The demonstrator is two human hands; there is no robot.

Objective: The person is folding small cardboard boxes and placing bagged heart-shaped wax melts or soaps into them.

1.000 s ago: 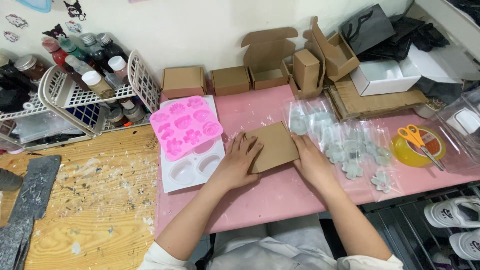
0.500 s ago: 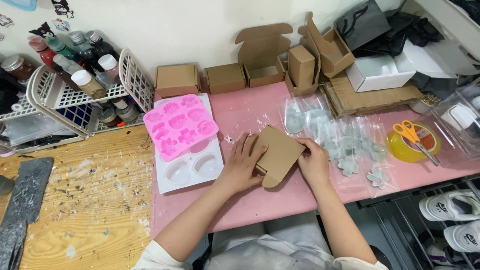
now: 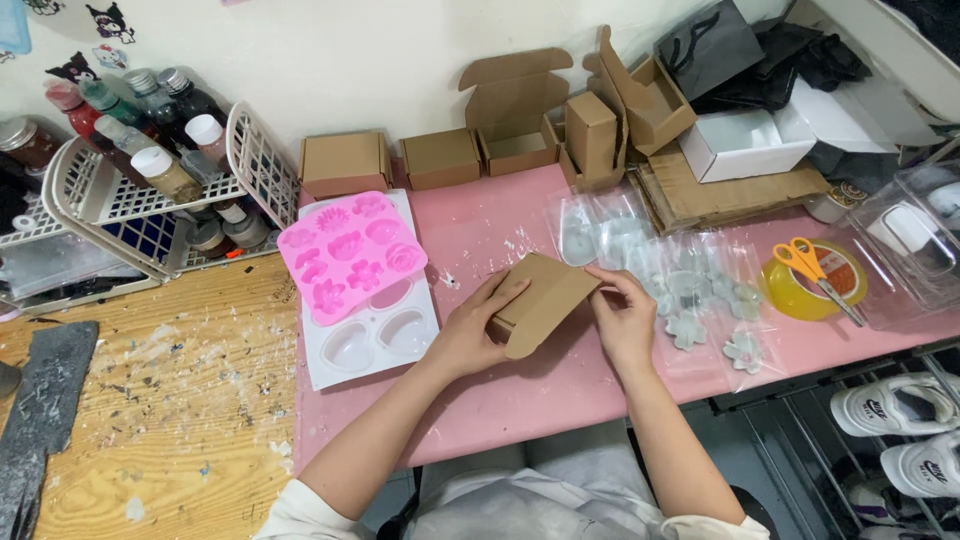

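While the brown cardboard box sits tilted on the pink surface, the left hand grips its left side and the right hand pinches its right edge, with the pink mold near the left.

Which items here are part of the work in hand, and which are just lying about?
In hand:
left hand
right hand
flat brown cardboard box, held between both
folded brown boxes along the wall

Lying about:
pink mould
white mould
orange scissors
bottle rack
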